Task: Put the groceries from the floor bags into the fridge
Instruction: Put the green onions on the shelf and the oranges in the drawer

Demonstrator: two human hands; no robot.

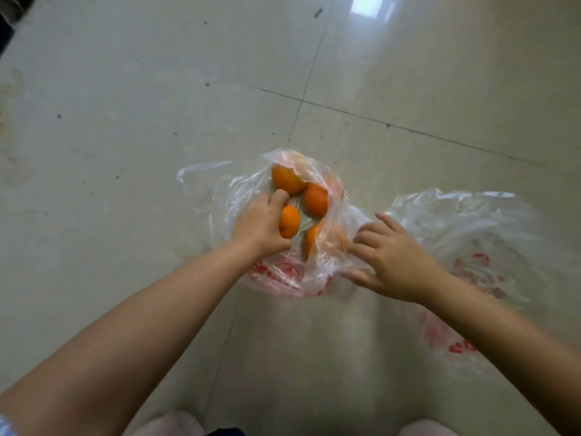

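Note:
A clear plastic bag with red print [283, 275] lies open on the tiled floor with several oranges inside. My left hand [261, 226] reaches into it and closes around one orange [289, 221]. Two more oranges lie beyond it, a larger orange [287, 179] and a rounder orange [316, 199]. Another orange [311, 239] is half hidden under a fold of the bag. My right hand [393, 262] pinches the bag's right edge and holds it open. The fridge is not in view.
A second clear bag with red print [471, 247] lies crumpled on the floor to the right, partly under my right forearm; nothing shows inside it. Glossy beige floor tiles [125, 121] surround the bags. My knees show at the bottom edge.

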